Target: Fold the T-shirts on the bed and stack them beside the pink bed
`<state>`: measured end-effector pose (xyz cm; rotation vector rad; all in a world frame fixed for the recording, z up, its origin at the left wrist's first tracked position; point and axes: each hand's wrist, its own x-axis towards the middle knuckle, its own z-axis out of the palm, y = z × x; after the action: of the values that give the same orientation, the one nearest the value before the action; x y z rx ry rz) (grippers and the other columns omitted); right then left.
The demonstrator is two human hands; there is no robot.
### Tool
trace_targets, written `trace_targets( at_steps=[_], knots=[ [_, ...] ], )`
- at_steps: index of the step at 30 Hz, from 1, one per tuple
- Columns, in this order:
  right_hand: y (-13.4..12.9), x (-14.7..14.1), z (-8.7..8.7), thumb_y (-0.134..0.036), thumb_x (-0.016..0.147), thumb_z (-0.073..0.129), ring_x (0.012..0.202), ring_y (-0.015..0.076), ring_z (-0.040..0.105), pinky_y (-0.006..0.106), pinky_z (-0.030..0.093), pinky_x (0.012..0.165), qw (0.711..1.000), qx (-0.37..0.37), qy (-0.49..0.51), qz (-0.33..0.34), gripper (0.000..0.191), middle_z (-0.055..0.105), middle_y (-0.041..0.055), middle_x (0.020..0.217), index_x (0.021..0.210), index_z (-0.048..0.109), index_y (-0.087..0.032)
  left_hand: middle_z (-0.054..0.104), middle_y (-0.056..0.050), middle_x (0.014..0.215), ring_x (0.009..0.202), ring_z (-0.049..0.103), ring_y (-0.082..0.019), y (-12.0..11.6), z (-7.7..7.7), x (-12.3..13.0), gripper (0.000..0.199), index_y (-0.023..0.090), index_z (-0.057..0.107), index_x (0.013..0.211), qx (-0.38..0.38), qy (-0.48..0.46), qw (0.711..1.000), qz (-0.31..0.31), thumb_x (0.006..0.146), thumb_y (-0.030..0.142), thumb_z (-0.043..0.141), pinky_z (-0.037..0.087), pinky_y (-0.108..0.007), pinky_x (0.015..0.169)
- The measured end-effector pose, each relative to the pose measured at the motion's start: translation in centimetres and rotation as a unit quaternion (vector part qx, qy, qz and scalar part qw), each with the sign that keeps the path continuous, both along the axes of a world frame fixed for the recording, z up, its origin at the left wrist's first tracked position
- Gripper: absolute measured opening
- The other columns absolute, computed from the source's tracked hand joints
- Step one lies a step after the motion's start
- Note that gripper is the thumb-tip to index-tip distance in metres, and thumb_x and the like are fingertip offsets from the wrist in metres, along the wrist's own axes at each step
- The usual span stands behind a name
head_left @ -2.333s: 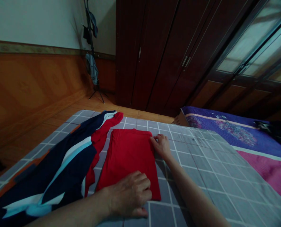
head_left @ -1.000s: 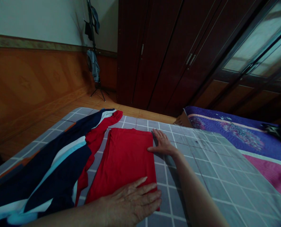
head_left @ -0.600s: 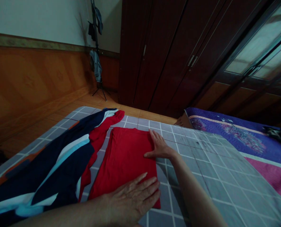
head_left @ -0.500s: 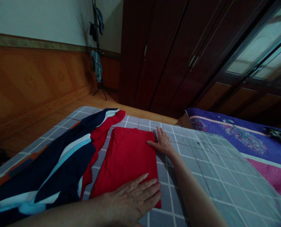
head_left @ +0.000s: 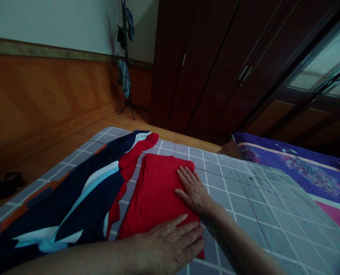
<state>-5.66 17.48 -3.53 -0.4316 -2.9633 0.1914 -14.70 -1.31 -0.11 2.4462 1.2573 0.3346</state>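
Note:
A red folded garment [head_left: 161, 187] lies flat on the grey checked bed sheet [head_left: 238, 202]; its exact kind does not show. My left hand [head_left: 170, 242] rests palm down across the garment's near end, fingers stretched out to the right. On its far right part lies my right hand [head_left: 194, 189], flat with the fingers spread. Left of the red cloth, a navy, white and light blue garment [head_left: 101, 198] with red parts is laid out lengthwise. The left forearm covers its near end.
Beyond the bed stands a dark wooden wardrobe [head_left: 204, 68]. A coat stand [head_left: 126, 49] with clothes is in the corner. To the right is a purple flowered bedspread [head_left: 295, 160]. A dark object [head_left: 4, 187] lies on the floor at left.
My right hand has moved from the garment's right edge onto its top. The left hand stays on the near end. The view has shifted slightly left.

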Motion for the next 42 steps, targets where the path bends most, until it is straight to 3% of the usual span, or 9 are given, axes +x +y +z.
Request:
trace_targets(
  at_steps=[6, 16, 19, 23, 27, 32, 36, 39, 42],
  knots=[
    [5.3, -3.8, -0.5, -0.056, 0.093, 0.023, 0.137, 0.0309, 0.024, 0.051, 0.017, 0.11, 0.989, 0.018, -0.016, -0.149, 0.068, 0.031, 0.0138, 0.148, 0.143, 0.032, -0.011, 0.009, -0.013, 0.154, 0.141, -0.001, -0.021, -0.2, -0.2, -0.2, 0.071, 0.006, 0.013, 0.147, -0.019, -0.018, 1.0, -0.012, 0.091, 0.036, 0.047, 0.003, -0.041, 0.118],
    [4.0, -4.0, 0.4, -0.052, 0.092, 0.032, 0.137, 0.0332, 0.024, 0.053, 0.016, 0.109, 0.982, 0.072, -0.005, -0.177, 0.065, 0.028, 0.0178, 0.149, 0.143, 0.032, -0.01, 0.023, -0.015, 0.151, 0.142, 0.009, -0.022, 0.2, 2.3, -2.2, 0.072, 0.008, 0.023, 0.145, -0.018, -0.057, 0.997, 0.041, 0.092, 0.056, 0.033, 0.004, -0.042, 0.116],
    [1.2, -5.0, 2.2, -0.052, 0.092, 0.036, 0.138, 0.0318, 0.021, 0.051, 0.015, 0.111, 0.993, 0.062, -0.004, -0.101, 0.067, 0.024, 0.017, 0.15, 0.144, 0.03, -0.01, 0.023, -0.014, 0.151, 0.142, 0.008, -0.023, 0.0, 1.5, -2.9, 0.073, 0.01, 0.021, 0.146, -0.027, -0.04, 0.998, 0.049, 0.091, 0.058, 0.033, 0.006, -0.044, 0.115],
    [-4.5, -6.5, 4.3, -0.056, 0.092, 0.031, 0.139, 0.0246, 0.02, 0.045, 0.017, 0.112, 0.993, -0.018, -0.029, 0.109, 0.062, 0.025, 0.009, 0.151, 0.143, 0.032, -0.021, 0.014, -0.014, 0.153, 0.141, 0.008, -0.027, -0.3, 0.5, -2.6, 0.081, 0.011, 0.016, 0.147, -0.04, -0.051, 0.997, 0.041, 0.087, 0.06, 0.04, 0.016, -0.046, 0.113],
    [-6.4, -9.0, 3.6, -0.058, 0.092, 0.03, 0.14, 0.0228, 0.018, 0.043, 0.011, 0.114, 0.978, -0.065, -0.051, 0.192, 0.064, 0.027, 0.0087, 0.151, 0.143, 0.033, -0.019, 0.014, -0.014, 0.154, 0.141, 0.009, -0.028, -0.5, 0.5, -2.3, 0.083, 0.011, 0.014, 0.147, -0.043, -0.068, 0.996, 0.041, 0.086, 0.058, 0.045, 0.019, -0.047, 0.112],
    [-2.3, -14.1, 0.9, -0.048, 0.086, 0.049, 0.134, 0.0281, 0.03, 0.044, 0.02, 0.11, 0.986, -0.147, 0.076, -0.008, 0.061, 0.039, 0.0156, 0.144, 0.135, 0.045, -0.012, 0.018, -0.017, 0.152, 0.141, 0.007, -0.03, -0.2, 0.5, -2.5, 0.083, 0.007, 0.021, 0.145, 0.007, -0.044, 0.999, 0.029, 0.085, 0.058, 0.046, 0.009, -0.048, 0.114],
    [-0.3, -16.6, 0.0, -0.042, 0.086, 0.048, 0.111, 0.0263, 0.053, 0.039, 0.038, 0.095, 0.965, -0.195, 0.146, -0.098, 0.042, 0.061, 0.0153, 0.116, 0.112, 0.061, -0.011, 0.046, -0.015, 0.138, 0.132, 0.034, -0.028, -0.2, 1.8, -3.0, 0.057, 0.009, 0.047, 0.131, 0.044, -0.012, 0.998, 0.048, 0.088, 0.047, 0.049, 0.026, -0.042, 0.11],
    [-0.1, -16.9, -0.3, -0.04, 0.078, 0.056, 0.09, 0.0215, 0.059, 0.032, 0.044, 0.082, 0.944, -0.245, 0.182, -0.129, 0.026, 0.067, 0.0055, 0.088, 0.083, 0.067, -0.017, 0.068, -0.01, 0.099, 0.096, 0.062, -0.025, -0.3, 3.9, -4.6, 0.025, 0.012, 0.065, 0.098, 0.044, 0.052, 0.986, 0.154, 0.09, 0.028, 0.047, 0.046, -0.039, 0.089],
    [-0.1, -17.0, -0.7, -0.036, 0.071, 0.06, 0.076, 0.0173, 0.059, 0.027, 0.045, 0.069, 0.913, -0.31, 0.216, -0.154, 0.017, 0.065, -0.0007, 0.071, 0.071, 0.064, -0.02, 0.069, -0.013, 0.083, 0.079, 0.066, -0.026, -0.4, 5.9, -7.5, 0.023, 0.011, 0.066, 0.086, 0.024, 0.148, 0.936, 0.32, 0.088, 0.015, 0.044, 0.049, -0.037, 0.07]
  ],
)
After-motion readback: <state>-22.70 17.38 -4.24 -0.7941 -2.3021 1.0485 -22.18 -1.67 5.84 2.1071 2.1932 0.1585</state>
